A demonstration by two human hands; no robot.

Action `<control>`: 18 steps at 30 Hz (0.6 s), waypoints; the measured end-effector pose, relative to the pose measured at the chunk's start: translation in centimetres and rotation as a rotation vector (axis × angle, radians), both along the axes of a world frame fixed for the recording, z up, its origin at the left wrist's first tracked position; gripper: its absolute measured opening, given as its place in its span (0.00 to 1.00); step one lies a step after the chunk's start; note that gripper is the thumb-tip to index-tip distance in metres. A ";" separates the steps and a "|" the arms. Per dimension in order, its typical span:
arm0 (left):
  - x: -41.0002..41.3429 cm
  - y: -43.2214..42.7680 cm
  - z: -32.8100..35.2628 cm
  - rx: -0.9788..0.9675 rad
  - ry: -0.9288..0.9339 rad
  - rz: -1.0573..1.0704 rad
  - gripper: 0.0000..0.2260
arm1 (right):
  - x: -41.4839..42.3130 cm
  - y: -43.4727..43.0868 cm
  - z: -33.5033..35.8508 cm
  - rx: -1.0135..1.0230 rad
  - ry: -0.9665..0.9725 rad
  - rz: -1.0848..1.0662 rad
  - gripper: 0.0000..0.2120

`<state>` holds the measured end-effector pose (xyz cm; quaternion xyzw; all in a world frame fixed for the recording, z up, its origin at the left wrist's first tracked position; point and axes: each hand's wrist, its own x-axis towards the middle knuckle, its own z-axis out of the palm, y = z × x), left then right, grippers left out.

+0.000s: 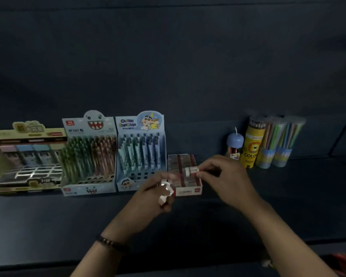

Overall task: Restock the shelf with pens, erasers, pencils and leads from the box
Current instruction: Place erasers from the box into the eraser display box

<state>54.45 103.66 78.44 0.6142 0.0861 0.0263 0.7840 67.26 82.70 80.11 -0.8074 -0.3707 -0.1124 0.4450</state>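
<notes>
Eraser [190,170] is pinched in my R hand [226,180], sticking out at 9 o'clock from the palm, just over the eraser tray [188,191] on the shelf [68,216]. Its long axis runs 9-to-3, white end twd 9. R hand is nearer the tray's middle, so the drop looks like straight down; can't tell which row has a gap, too blurry. L hand [154,196], at the tray's 7 o'clock corner, is curled round spare erasers [165,191]. Eraser: small white block w/ a reddish sleeve.
</notes>
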 end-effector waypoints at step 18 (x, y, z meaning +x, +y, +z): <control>-0.1 2.0 -1.2 -0.111 -0.024 0.081 0.18 | 4.5 3.8 -3.2 -0.374 0.050 -0.109 0.05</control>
